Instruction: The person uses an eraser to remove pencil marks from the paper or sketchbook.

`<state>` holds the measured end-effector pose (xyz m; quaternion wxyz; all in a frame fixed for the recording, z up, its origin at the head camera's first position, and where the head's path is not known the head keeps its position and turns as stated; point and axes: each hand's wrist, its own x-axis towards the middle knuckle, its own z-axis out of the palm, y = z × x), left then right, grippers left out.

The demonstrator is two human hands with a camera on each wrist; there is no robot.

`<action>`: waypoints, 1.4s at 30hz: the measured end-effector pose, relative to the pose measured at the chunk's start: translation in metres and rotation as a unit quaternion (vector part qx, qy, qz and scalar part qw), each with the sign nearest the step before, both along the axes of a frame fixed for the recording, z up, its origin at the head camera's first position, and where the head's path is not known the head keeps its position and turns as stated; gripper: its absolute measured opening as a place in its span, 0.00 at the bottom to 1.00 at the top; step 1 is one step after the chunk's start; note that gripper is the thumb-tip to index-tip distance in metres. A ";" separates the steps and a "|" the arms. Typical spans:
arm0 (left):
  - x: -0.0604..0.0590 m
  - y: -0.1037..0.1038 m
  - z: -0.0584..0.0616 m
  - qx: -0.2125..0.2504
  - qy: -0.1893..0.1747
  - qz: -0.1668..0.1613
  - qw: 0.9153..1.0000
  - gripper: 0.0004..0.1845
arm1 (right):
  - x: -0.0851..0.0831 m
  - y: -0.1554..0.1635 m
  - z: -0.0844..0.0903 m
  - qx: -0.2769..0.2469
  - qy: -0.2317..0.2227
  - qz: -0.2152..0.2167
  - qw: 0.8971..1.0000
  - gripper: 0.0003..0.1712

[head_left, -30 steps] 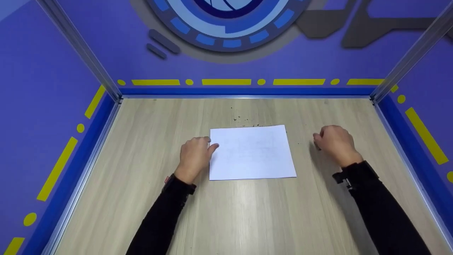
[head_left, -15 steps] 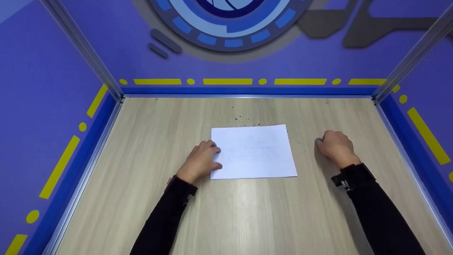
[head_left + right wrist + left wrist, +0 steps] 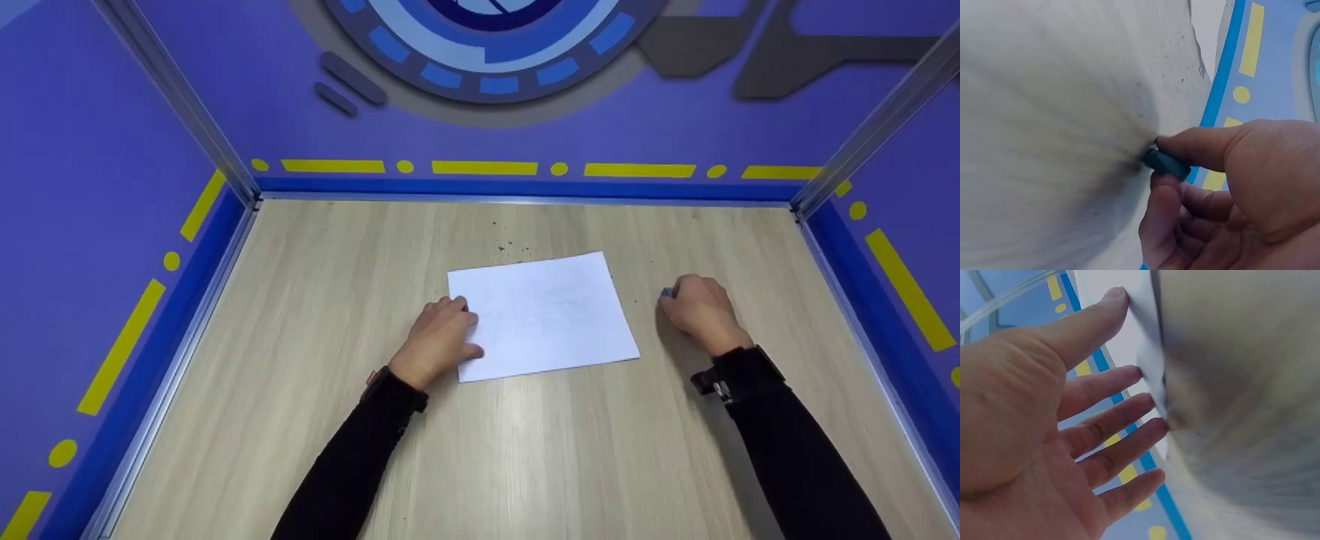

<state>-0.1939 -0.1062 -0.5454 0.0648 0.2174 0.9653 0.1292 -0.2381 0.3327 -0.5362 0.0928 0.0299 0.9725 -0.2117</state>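
Observation:
A white sheet of paper lies on the table, faint grey smudges on its face. At its left edge is my left hand, thumb and fingertips on the paper. The left wrist view shows those fingers spread and fairly straight along the paper's edge. To the right of the sheet, my right hand pinches a small blue-green eraser between thumb and fingers, close over the table. Only the eraser's end shows in the head view; the fingers hide the rest.
Dark crumbs are scattered on the wooden table just beyond the sheet, with a few specks to its right. Purple-blue walls with yellow markings and metal corner rails enclose the table at the back and both sides.
The left hand has moved from the sheet's upper left edge down and right onto it. The sheet has turned slightly anticlockwise and shifted right. The right hand has moved slightly, uncovering the eraser's end.

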 end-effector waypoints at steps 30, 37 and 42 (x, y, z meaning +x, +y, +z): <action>-0.010 0.007 -0.018 -0.019 -0.024 0.039 0.999 0.62 | -0.024 -0.255 -0.023 -0.056 0.030 0.160 0.985 0.18; -0.009 0.007 -0.015 -0.035 -0.004 0.027 0.999 0.60 | -0.028 -0.266 -0.023 0.011 0.010 0.181 0.983 0.18; -0.010 0.007 -0.014 -0.041 0.009 0.014 0.999 0.58 | -0.031 -0.258 -0.024 0.009 0.029 0.185 0.982 0.17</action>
